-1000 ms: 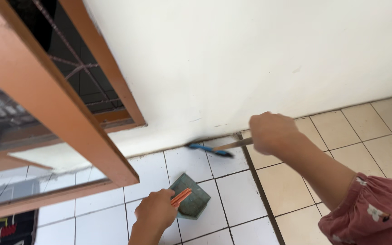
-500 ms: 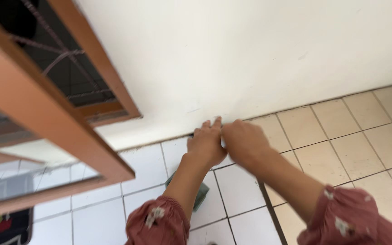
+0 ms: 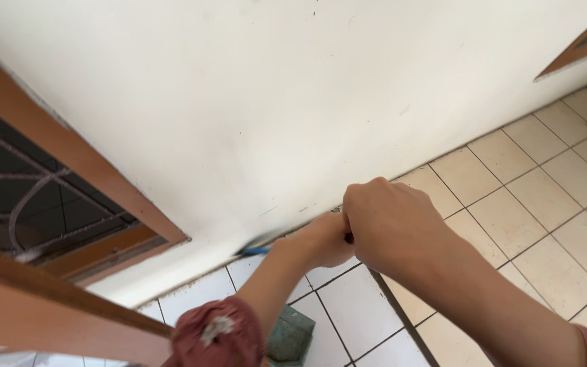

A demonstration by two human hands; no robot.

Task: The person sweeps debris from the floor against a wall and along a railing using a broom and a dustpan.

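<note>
Both my hands are closed together on the thin handle of a small broom. My right hand (image 3: 392, 224) is nearer to me, and my left hand (image 3: 322, 241) sits just ahead of it, touching it. The blue broom head (image 3: 255, 250) shows just beyond my left hand, low against the foot of the white wall (image 3: 293, 102); most of the handle is hidden by my fists. A green dustpan (image 3: 292, 334) lies on the white floor tiles under my left forearm, with no hand on it.
A brown wooden window frame (image 3: 96, 177) with a metal grille juts out at the left, and another brown frame corner (image 3: 579, 47) is at the top right. White tiles (image 3: 348, 306) meet beige tiles (image 3: 538, 204) at a dark floor strip.
My left hand let go of the dustpan's orange handle and came up to join my right hand on the broom. My view shifted closer to the wall.
</note>
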